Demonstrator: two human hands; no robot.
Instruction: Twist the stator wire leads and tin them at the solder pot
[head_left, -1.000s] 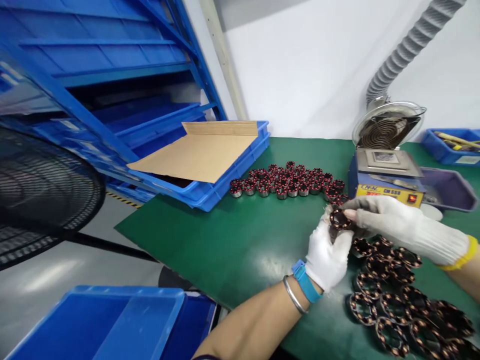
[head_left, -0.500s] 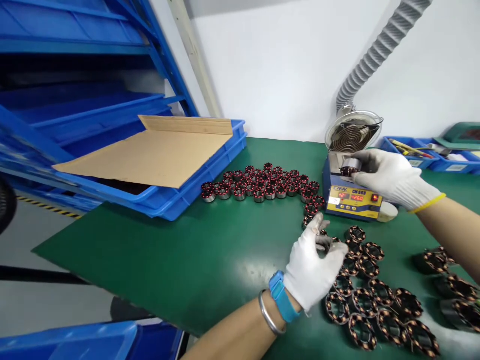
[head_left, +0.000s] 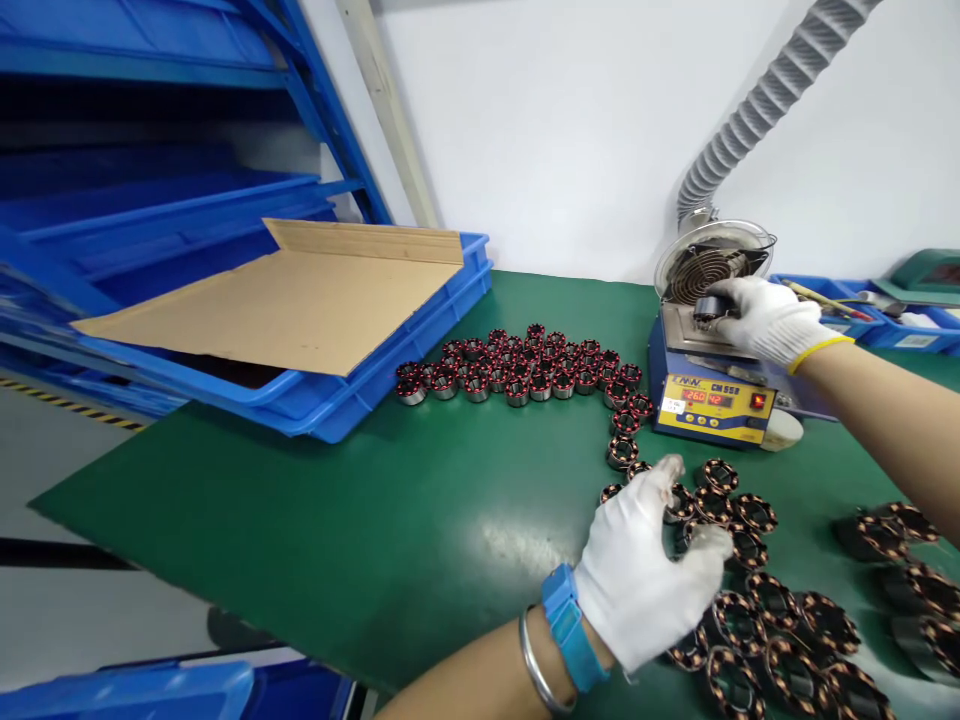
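My right hand (head_left: 761,318), in a white glove, holds a copper-wound stator (head_left: 707,309) over the metal top of the blue and yellow solder pot (head_left: 712,392). My left hand (head_left: 645,575), gloved and wearing a blue wristband, hovers with fingers apart just above a cluster of dark stators (head_left: 757,600) at the near right of the green table (head_left: 360,520). It holds nothing that I can see. A second group of stators with red windings (head_left: 525,365) lies in rows in the middle of the table.
A blue crate (head_left: 360,385) covered by a cardboard sheet (head_left: 285,300) sits at the left. Blue shelving rises behind it. A grey ribbed extraction hose (head_left: 757,110) ends at a grille (head_left: 709,265) behind the solder pot. Blue bins (head_left: 885,320) with tools stand far right.
My right hand carried a stator from my left hand up to the solder pot. The left hand let go and dropped toward the near cluster. The view swung right.
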